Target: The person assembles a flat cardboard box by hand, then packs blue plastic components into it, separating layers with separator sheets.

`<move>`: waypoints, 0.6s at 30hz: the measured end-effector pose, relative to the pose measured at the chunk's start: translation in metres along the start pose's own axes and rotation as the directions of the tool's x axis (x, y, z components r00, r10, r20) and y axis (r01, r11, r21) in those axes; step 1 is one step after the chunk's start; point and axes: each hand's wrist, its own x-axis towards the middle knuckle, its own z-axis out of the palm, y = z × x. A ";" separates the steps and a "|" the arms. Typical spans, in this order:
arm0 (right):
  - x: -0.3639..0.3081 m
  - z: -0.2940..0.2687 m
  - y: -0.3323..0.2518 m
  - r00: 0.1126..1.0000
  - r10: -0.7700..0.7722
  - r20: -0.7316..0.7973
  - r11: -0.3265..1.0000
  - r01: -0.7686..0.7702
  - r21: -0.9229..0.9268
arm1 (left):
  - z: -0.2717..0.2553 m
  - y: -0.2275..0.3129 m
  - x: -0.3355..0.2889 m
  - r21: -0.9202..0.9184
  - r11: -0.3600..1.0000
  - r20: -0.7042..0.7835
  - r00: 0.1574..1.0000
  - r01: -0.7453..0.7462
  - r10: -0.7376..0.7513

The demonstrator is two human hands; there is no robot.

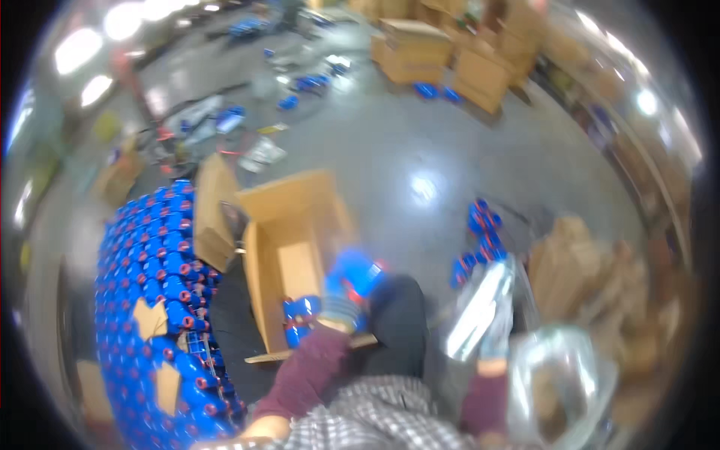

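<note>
My left hand [340, 306], in a glove and blurred by motion, is closed round a blue part with red ends [367, 280] over the right side of an open cardboard box [339, 217]. The box stands between my legs. At its near end lie more blue parts [298, 313], also with red ends. My right hand [495, 342], gloved too, reaches forward at the right beside shiny clear plastic wrap [472, 319]. Its fingers are smeared, and I cannot tell whether it grips the wrap.
Many stacked blue parts with red ends [161, 262] stand left, with cardboard scraps [150, 319] on them. Another carton [214, 214] adjoins the box. Loose blue parts [484, 232], brown paper [570, 262] and a clear plastic roll [555, 375] lie right. Cartons [412, 56] stand far off.
</note>
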 end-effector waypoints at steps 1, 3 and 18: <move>-0.023 0.104 0.054 0.992 -0.083 0.093 0.951 0.107 -0.289 | -0.012 0.010 -0.003 0.281 0.952 0.081 0.991 -0.123 0.104; -0.009 0.116 0.048 0.983 -0.087 0.163 0.893 0.149 -0.425 | -0.030 0.019 -0.004 0.249 0.954 0.055 0.986 -0.168 0.159; -0.038 0.108 0.070 0.968 -0.012 0.250 0.996 -0.009 0.084 | -0.045 0.011 0.001 -0.135 0.968 -0.073 0.972 0.212 -0.223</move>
